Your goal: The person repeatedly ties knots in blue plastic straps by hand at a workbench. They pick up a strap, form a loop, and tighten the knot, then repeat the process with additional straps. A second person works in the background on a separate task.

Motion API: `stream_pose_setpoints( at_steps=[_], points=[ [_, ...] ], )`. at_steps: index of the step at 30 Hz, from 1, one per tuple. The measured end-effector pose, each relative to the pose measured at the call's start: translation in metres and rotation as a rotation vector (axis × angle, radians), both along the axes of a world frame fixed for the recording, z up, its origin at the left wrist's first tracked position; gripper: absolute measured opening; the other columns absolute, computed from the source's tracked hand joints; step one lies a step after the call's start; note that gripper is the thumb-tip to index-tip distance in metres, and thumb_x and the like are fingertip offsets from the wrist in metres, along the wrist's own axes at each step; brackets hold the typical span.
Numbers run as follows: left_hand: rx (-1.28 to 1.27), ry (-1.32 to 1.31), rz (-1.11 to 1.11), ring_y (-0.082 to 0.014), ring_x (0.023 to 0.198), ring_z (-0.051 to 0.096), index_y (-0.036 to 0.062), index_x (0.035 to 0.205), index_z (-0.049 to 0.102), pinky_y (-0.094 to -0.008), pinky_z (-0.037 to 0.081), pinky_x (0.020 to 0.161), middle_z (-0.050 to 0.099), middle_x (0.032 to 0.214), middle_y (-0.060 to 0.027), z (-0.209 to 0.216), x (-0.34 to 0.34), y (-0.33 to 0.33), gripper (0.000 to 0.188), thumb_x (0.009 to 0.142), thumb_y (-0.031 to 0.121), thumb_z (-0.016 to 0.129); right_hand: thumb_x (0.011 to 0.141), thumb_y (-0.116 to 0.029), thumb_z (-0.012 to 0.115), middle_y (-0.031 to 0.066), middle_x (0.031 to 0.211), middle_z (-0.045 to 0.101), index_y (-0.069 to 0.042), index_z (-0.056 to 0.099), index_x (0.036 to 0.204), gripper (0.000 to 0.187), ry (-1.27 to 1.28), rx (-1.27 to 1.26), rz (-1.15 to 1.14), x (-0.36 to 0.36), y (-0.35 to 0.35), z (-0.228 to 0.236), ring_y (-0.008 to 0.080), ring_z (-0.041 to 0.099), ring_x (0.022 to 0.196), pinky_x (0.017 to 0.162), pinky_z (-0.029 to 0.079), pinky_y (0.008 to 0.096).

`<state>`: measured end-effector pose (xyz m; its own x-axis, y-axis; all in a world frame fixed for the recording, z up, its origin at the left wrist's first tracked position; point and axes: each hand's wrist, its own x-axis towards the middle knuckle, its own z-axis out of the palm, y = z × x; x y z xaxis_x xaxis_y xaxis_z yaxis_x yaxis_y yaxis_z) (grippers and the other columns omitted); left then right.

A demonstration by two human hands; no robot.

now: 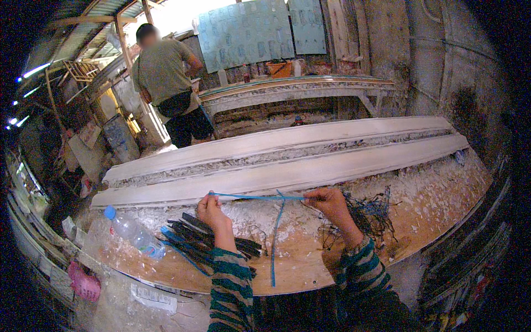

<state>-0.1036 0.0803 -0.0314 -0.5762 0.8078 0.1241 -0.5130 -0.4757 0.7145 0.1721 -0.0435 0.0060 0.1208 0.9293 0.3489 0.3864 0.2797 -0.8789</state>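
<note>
In the head view, the person's left hand and right hand are well apart, each pinched on one end of a thin blue strip, drawn nearly straight above the near side of the desk; a narrow blue tail runs down from the strip near the right hand, slim and slightly bowed, though whether it is a separate piece I cannot tell; both forearms wear striped sleeves in dark green and grey; beneath the left hand lies a loose bundle of flat black strips, with some blue ones along its left edge; beside it a clear plastic bottle with a round blue cap lies tilted on its side; near the right wrist sits a wiry, snarled tangle of dark cords; the desk has a smooth brown wooden surface, strewn with pale flakes; beyond the hands stretch two long, whitish, tapering boards, side by side with a rough, debris-filled groove between them; farther back, another person stands near a rough bench holding an orange tub.
</note>
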Motion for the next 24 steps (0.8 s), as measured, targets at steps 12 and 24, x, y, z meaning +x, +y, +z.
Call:
stream_pose_setpoints(
  at_steps=[12, 24],
  points=[
    [-0.004, 0.023, 0.030, -0.0086, 0.060, 0.050, 0.0020, 0.080, 0.053, -0.0181, 0.037, 0.048, 0.054, 0.073, -0.0040, 0.005, 0.002, -0.004, 0.009, 0.074, 0.003, 0.060, 0.073, -0.019, 0.064, 0.0087, 0.070, 0.061, -0.006, 0.064, 0.078, 0.014, -0.277, 0.098, -0.213, -0.004, -0.004, 0.003, 0.0183, 0.057, 0.064, 0.059, 0.044, 0.0286],
    [-0.047, 0.379, 0.167, -0.0097, 0.055, 0.051, 0.0007, 0.076, 0.054, -0.0200, 0.040, 0.047, 0.056, 0.066, -0.0055, 0.013, 0.008, -0.010, 0.010, 0.071, 0.002, 0.062, 0.079, -0.024, 0.058, -0.0002, 0.069, 0.052, -0.007, 0.052, 0.079, 0.018, 0.725, -0.160, 0.577, 0.017, -0.007, 0.002, 0.0097, 0.050, 0.064, 0.067, 0.043, 0.0276]
  ],
)
